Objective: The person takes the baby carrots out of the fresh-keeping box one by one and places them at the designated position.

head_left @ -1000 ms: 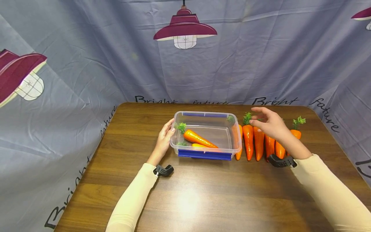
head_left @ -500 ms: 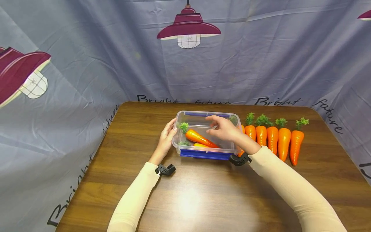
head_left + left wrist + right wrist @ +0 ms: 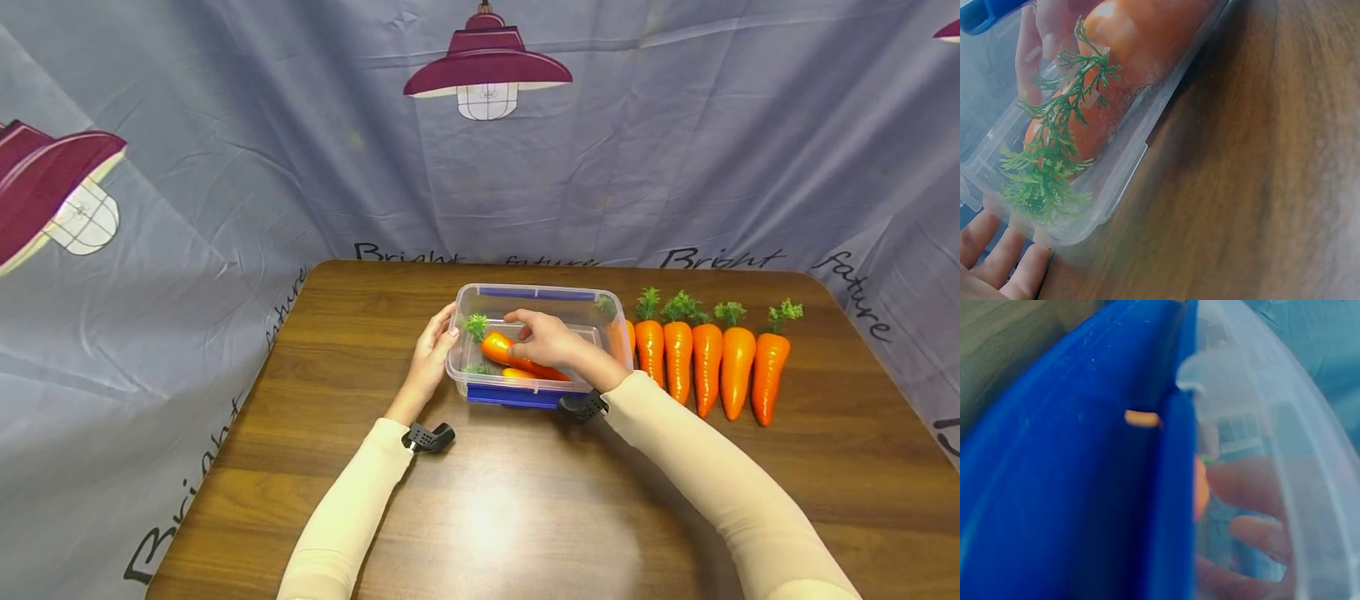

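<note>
A clear plastic box [image 3: 536, 293] with blue side clips [image 3: 517, 395] stands on the table. Inside lie an orange carrot [image 3: 497, 347] with a green leafy top [image 3: 476, 327] and a second carrot [image 3: 517, 373] below it. My left hand [image 3: 431, 354] rests its extended fingers against the box's left end; in the left wrist view the fingertips [image 3: 1030, 265] touch the clear wall. My right hand [image 3: 551, 340] reaches down into the box over the upper carrot. Its thumb and fingers are spread apart; whether they touch the carrot cannot be told.
Several carrots [image 3: 738, 367] lie side by side right of the box, leafy tops toward the back. The leftmost carrot is partly behind the box wall. A grey printed curtain [image 3: 315, 167] hangs behind the wooden table [image 3: 420, 517].
My right hand has moved left from above the row of carrots, across the box's right side and down toward the carrots inside. The left hand stays at the box's end.
</note>
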`<state>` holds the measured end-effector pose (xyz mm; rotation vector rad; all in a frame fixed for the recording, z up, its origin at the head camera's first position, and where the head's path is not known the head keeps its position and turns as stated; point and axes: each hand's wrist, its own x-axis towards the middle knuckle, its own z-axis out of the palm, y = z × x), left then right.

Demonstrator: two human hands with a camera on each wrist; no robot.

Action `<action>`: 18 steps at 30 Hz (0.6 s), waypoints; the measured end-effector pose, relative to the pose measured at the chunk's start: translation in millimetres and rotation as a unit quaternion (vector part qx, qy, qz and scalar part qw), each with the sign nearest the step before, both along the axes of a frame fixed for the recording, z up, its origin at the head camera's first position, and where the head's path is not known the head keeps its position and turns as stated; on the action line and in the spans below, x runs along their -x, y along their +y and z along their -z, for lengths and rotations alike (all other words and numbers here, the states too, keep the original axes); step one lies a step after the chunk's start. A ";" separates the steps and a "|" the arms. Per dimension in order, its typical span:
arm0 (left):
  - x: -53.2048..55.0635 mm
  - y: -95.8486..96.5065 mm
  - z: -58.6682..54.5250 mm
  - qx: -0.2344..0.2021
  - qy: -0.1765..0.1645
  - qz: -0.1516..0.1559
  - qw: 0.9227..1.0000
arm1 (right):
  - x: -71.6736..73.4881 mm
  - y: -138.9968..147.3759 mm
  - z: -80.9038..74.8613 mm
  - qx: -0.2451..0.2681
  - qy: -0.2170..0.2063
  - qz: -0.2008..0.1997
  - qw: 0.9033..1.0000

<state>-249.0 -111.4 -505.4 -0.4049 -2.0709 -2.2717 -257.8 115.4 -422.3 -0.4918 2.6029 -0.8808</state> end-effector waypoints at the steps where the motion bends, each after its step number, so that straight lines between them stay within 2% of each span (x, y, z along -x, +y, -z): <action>1: -0.3 0.0 -0.7 0.000 -0.001 -0.001 1.000 | 0.7 -1.7 0.9 -0.004 -0.003 -0.002 1.000; 5: -0.6 -0.8 -2.0 -0.003 -0.003 0.000 1.000 | 2.6 -7.4 4.4 -0.025 -0.014 -0.012 1.000; 12: -1.1 -1.5 -0.9 -0.006 0.000 -0.002 1.000 | 1.2 -10.7 10.5 -0.070 0.021 -0.045 0.996; 18: -0.3 -0.7 0.3 -0.005 0.001 0.004 1.000 | -1.9 -10.8 11.0 -0.077 0.034 -0.054 0.995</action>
